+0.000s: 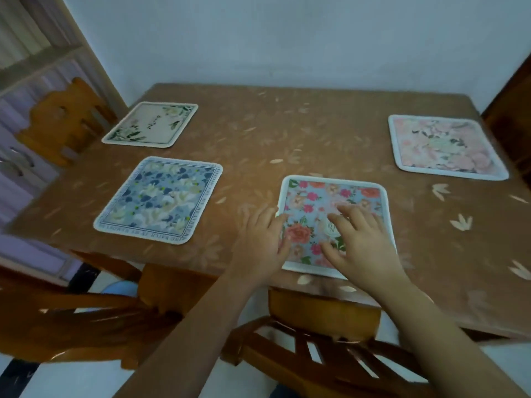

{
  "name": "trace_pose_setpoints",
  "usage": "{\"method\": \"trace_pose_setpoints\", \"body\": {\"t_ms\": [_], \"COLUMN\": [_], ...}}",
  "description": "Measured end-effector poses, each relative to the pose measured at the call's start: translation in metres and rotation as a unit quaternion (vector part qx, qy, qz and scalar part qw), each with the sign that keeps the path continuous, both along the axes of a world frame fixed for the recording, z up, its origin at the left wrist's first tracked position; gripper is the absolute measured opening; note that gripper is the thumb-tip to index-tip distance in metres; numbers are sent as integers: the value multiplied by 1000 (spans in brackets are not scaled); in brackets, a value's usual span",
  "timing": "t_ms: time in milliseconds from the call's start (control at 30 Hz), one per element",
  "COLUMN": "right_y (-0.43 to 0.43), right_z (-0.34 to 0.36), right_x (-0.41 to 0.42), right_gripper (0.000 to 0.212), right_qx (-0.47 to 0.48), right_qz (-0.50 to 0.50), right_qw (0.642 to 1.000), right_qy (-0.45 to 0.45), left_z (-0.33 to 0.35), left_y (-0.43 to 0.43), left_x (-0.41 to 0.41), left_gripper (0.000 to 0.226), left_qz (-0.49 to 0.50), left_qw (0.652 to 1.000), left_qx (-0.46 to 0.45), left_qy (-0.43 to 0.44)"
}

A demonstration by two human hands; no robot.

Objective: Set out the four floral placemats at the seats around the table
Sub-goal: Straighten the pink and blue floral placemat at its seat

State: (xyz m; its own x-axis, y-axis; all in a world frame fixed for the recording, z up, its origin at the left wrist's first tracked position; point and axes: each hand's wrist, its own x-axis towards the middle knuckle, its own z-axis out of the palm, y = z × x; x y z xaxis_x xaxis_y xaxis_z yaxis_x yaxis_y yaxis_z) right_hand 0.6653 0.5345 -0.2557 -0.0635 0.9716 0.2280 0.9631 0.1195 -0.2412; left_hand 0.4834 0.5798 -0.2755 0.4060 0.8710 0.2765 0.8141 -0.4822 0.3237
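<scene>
Several floral placemats lie flat on the brown table point(316, 133). A cream mat with green leaves point(150, 124) is at the far left. Nearer on the left lies a blue and white flowered mat point(159, 200). At the far right sits a pale pink mat point(446, 147). Close to the front edge lies a light blue mat with red and pink roses point(321, 202). My left hand point(263, 242) rests flat on that mat's left edge, fingers straight. My right hand point(357, 242) lies spread on its middle, covering the lower right part.
A wooden chair point(324, 311) is tucked under the front edge below the rose mat, another chair point(66, 320) stands at the near left, and a third chair back point(64, 122) rises at the far left. A shelf unit point(34, 61) stands left of the pale wall.
</scene>
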Motion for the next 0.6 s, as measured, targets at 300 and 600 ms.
{"method": "trace_pose_setpoints", "body": {"t_ms": [300,600], "right_y": [-6,-11], "right_z": [-57,-108], "right_x": [36,44], "right_gripper": [45,46], "right_qx": [-54,-76], "right_qz": [-25,-45], "right_qw": [998,996], "right_qy": [-15,8], "left_z": [-73,-130], "left_y": [42,26], "left_x": [28,45], "left_gripper": [44,48], "left_qz": [-157,-213], "left_qw": [981,960], "left_qx": [-93,-157], "left_qy": [69,90]}}
